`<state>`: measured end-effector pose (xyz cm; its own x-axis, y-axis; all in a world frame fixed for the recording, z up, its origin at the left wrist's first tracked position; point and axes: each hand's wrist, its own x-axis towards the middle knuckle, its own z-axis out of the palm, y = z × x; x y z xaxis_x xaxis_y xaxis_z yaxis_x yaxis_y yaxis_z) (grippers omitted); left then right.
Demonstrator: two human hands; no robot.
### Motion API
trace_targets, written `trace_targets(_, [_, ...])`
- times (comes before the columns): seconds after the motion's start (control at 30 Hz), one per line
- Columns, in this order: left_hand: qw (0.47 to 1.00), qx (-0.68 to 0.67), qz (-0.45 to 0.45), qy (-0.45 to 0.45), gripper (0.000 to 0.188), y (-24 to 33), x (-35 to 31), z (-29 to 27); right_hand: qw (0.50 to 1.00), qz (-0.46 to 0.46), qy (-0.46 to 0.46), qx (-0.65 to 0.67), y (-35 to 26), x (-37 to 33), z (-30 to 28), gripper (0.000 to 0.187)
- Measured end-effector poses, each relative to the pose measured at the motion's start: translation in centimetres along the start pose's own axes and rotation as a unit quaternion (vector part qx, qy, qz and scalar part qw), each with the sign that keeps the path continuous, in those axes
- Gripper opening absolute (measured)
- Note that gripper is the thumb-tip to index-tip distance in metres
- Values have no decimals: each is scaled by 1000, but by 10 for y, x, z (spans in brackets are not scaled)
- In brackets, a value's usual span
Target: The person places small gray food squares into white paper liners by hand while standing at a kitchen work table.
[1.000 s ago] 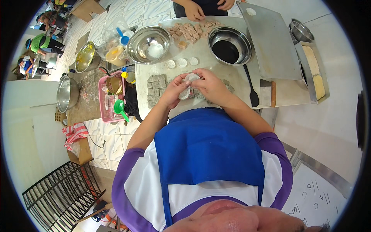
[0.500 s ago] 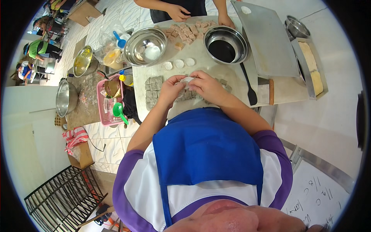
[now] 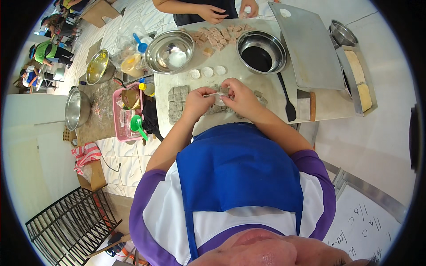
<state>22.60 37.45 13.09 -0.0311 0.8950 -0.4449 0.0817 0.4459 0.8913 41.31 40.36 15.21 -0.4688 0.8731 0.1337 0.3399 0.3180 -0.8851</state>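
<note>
My left hand (image 3: 198, 104) pinches one side of a thin white wrapper (image 3: 218, 100) over the table. My right hand (image 3: 241, 97) has the other side between thumb and fingers, its index finger arched above. What lies inside the wrapper, if anything, I cannot make out. Below and around my hands sit rows of grey cubes (image 3: 178, 98), partly hidden by them. Just beyond, three small round white cups (image 3: 207, 72) stand in a line.
A steel bowl (image 3: 155, 52) holds white powder; another bowl (image 3: 278, 43) holds dark contents. Near it lie a black spatula (image 3: 289, 106) and a metal sheet (image 3: 306, 48). Pink-brown cubes (image 3: 215, 37) lie before a co-worker's hands (image 3: 213, 14). A pink basket (image 3: 119, 128) stands left.
My fingers have shifted on the wrapper, which shows more spread below them. The co-worker's hand by the dark bowl has lifted off its rim and now holds something small and white.
</note>
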Motion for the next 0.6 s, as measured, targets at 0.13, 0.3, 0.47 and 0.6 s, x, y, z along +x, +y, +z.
trace_targets(0.13, [998,42,49,17,32,1,-7,9,998,34,30,36,19,-2,9,16])
trace_targets(0.3, [997,6,69,25,31,-4,-10,17,975,153,31,161,38,-1,17,15])
trace_targets(0.47, [1000,1,23,11,26,1,-11,12,997,34,28,57,29,-4,14,21])
trace_targets(0.6, [999,20,38,23,23,-7,-7,7,998,29,-40,42,0,-5,5,27])
